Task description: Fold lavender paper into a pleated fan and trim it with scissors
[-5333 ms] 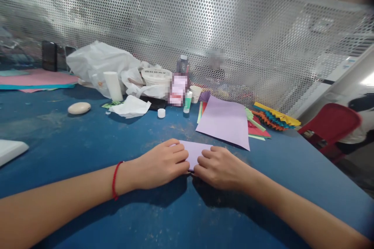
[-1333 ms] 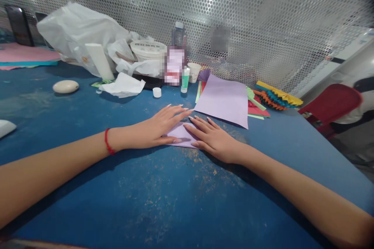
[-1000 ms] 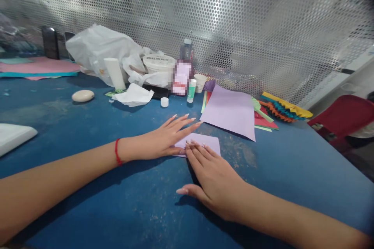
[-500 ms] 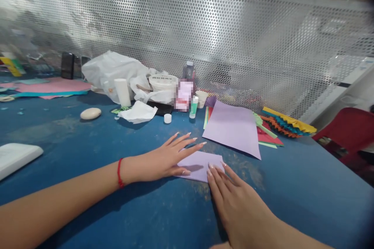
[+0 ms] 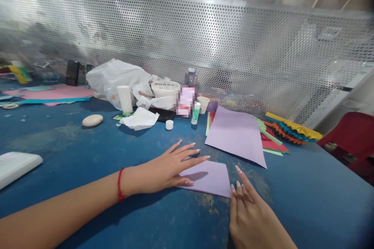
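Observation:
A folded piece of purple paper lies flat on the blue table in front of me. My left hand, with a red string bracelet at the wrist, rests over its left end, fingers spread. Just off the paper's right edge is my right hand, its fingers stretched out and the index finger apart from the others. Nothing is held in it. Beyond the hands lies a larger purple sheet on top of several coloured papers. A glue stick stands uncapped near that sheet, and a white cap sits to its left.
At the back are a white plastic bag, a paper cup, a crumpled tissue and a bottle. A pale oval object lies left. Pleated coloured papers lie right, before a perforated metal screen.
My right hand has slid right, from on top of the folded purple paper to beyond its right edge. The left hand stays on the paper. The view has tilted up slightly.

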`<act>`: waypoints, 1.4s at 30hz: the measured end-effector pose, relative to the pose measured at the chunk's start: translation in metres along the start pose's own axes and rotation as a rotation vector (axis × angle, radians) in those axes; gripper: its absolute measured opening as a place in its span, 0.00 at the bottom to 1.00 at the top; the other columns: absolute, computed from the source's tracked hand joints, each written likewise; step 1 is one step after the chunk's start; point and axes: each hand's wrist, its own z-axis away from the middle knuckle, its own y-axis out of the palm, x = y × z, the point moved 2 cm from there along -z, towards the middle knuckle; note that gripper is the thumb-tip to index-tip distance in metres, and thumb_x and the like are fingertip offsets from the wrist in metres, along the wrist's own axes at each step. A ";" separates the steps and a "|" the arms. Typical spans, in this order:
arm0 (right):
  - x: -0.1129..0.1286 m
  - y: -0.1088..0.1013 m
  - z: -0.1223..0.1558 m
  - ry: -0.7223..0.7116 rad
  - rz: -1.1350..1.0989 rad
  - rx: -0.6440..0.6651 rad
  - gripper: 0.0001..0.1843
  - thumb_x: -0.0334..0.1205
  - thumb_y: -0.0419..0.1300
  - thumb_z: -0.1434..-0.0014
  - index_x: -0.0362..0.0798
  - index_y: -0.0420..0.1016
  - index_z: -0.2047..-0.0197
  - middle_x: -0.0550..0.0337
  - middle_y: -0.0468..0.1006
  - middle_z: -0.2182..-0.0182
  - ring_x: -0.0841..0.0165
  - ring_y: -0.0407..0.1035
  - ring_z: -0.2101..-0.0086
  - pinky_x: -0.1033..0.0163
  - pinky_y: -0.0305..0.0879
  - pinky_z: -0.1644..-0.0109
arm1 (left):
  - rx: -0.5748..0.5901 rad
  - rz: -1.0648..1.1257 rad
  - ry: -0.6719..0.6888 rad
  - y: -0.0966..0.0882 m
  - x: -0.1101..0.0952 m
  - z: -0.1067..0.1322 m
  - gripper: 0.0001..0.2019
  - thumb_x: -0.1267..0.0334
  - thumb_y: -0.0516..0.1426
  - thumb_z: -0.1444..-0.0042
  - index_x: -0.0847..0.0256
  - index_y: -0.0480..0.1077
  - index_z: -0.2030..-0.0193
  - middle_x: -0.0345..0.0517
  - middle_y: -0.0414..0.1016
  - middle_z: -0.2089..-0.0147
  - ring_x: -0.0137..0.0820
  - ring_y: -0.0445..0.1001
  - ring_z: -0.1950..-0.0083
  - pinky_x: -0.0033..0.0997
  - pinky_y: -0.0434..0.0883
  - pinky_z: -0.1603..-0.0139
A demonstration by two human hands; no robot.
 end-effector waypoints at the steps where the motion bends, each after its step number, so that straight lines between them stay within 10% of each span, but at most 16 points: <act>1: 0.000 0.003 -0.001 -0.029 0.000 -0.001 0.19 0.32 0.54 0.37 0.39 0.86 0.54 0.37 0.83 0.54 0.42 0.79 0.53 0.32 0.44 0.26 | -0.005 0.006 0.015 -0.001 0.000 0.000 0.32 0.49 0.54 0.29 0.42 0.46 0.23 0.50 0.54 0.23 0.50 0.47 0.21 0.64 0.42 0.23; 10: 0.008 0.021 -0.020 -0.183 0.026 0.164 0.16 0.38 0.61 0.36 0.37 0.86 0.55 0.35 0.84 0.60 0.37 0.79 0.56 0.28 0.52 0.32 | -0.049 0.030 0.059 -0.013 -0.024 -0.001 0.21 0.64 0.47 0.26 0.49 0.64 0.31 0.45 0.66 0.28 0.40 0.54 0.22 0.60 0.39 0.21; 16: 0.026 0.054 -0.029 -0.062 0.104 0.202 0.20 0.44 0.62 0.38 0.35 0.86 0.54 0.28 0.82 0.57 0.32 0.78 0.55 0.22 0.56 0.37 | 0.222 0.181 -0.013 -0.012 -0.070 0.004 0.38 0.43 0.54 0.32 0.63 0.50 0.24 0.51 0.47 0.22 0.43 0.46 0.21 0.49 0.38 0.19; 23: 0.028 0.063 -0.027 -0.037 0.199 0.172 0.23 0.46 0.61 0.39 0.33 0.85 0.52 0.27 0.81 0.56 0.32 0.78 0.56 0.26 0.64 0.41 | 0.268 0.283 -0.085 -0.007 -0.074 0.010 0.39 0.45 0.55 0.32 0.61 0.46 0.23 0.49 0.40 0.22 0.47 0.44 0.21 0.51 0.43 0.20; 27: 0.025 0.065 -0.027 -0.027 0.152 0.076 0.22 0.47 0.65 0.41 0.33 0.86 0.59 0.30 0.83 0.61 0.36 0.79 0.58 0.31 0.66 0.39 | 0.267 0.257 -0.056 -0.007 -0.071 0.011 0.39 0.48 0.56 0.32 0.62 0.44 0.23 0.49 0.39 0.22 0.44 0.43 0.21 0.48 0.42 0.20; 33: -0.001 0.016 -0.014 0.131 0.198 -0.419 0.17 0.41 0.60 0.35 0.36 0.85 0.55 0.36 0.84 0.58 0.46 0.80 0.56 0.43 0.72 0.43 | 0.275 0.160 -0.051 -0.007 -0.074 0.006 0.38 0.53 0.58 0.33 0.68 0.49 0.24 0.54 0.44 0.22 0.43 0.47 0.21 0.45 0.43 0.21; 42: 0.005 0.007 -0.020 -0.014 0.156 -0.541 0.22 0.26 0.48 0.40 0.30 0.83 0.56 0.36 0.84 0.58 0.54 0.81 0.57 0.57 0.75 0.47 | 0.157 -0.030 -0.003 -0.002 -0.071 0.012 0.38 0.48 0.59 0.34 0.65 0.52 0.25 0.56 0.52 0.24 0.39 0.55 0.24 0.36 0.53 0.23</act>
